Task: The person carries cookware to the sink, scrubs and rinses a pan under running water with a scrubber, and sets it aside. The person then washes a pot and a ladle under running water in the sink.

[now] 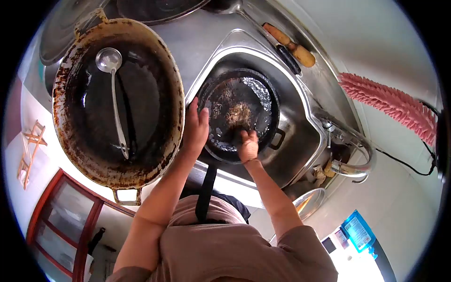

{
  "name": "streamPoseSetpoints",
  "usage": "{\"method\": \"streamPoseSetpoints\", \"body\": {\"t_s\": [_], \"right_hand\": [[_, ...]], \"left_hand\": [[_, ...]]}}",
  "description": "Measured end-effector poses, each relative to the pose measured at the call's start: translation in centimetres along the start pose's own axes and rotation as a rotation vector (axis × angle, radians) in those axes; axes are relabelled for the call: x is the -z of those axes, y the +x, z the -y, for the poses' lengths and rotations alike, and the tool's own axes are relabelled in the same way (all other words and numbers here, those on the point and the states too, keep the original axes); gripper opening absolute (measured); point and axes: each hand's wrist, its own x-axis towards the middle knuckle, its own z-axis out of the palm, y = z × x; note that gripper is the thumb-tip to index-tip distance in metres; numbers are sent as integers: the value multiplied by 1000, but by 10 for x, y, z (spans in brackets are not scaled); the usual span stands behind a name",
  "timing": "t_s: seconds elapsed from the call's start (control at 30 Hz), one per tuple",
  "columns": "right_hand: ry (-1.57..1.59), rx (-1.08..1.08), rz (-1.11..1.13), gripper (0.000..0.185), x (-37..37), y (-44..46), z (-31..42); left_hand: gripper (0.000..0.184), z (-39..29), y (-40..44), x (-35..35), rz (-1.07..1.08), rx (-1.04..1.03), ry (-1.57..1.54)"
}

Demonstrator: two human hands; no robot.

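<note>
A round black pan [257, 101] with a small side handle lies in the metal sink [295, 115], its inside wet and blotched with brown residue. My left hand [196, 126] is at the pan's left edge, thumb by the rim and fingers along the outer side, as far as they show. Over the lower part of the pan's inside, my right hand [248, 146] has its fingers closed downward around a dark thing mostly hidden under them. Left of the sink stands a big oval pot [61, 110] with burnt, rusty-looking walls, and a metal ladle [116, 101] rests inside it.
A curved faucet [350, 170] rises at the sink's right side. Behind the sink lie a wooden-handled tool [289, 43] and a black-handled utensil [287, 58]. A pink fluffy duster [390, 101] hangs on the right. A blue-labelled packet [358, 231] is at lower right.
</note>
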Motion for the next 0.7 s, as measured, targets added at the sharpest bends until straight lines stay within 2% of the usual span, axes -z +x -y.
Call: {"method": "streamPoseSetpoints", "body": {"t_s": [0.03,0.1,0.2,0.23,0.27,0.3,0.33,0.37,0.47,0.53,0.57,0.67,0.7], "right_hand": [[181,-7,10,33,13,7,29],[119,261,-28,33,6,27,49],[7,381,-70,27,-1,88,77],[-38,385,-69,24,-5,109,73],[213,207,-86,23,5,129,78],[151,221,-90,24,14,145,71],[-111,328,-132,24,4,161,44],[-117,273,-159,26,9,163,30],[-123,81,-12,43,22,135,-23],[-160,59,-62,40,23,101,-46],[-146,-4,19,39,20,83,-56],[-126,65,18,38,14,25,-55],[-78,34,102,37,13,12,-46]], "left_hand": [[44,-12,0,6,59,45,11],[44,-8,1,3,54,12,22],[44,-6,0,6,52,-22,36],[44,-7,0,7,59,-31,26],[44,-9,-1,9,69,-38,14],[44,-12,0,10,78,6,3],[44,-10,0,8,85,2,6],[44,-8,-1,5,46,-13,5],[45,-2,0,4,19,-57,18],[46,-1,1,5,24,-90,34],[47,-2,1,4,27,-55,44],[47,-2,3,6,45,-20,85],[47,1,3,6,43,-24,64]]}}
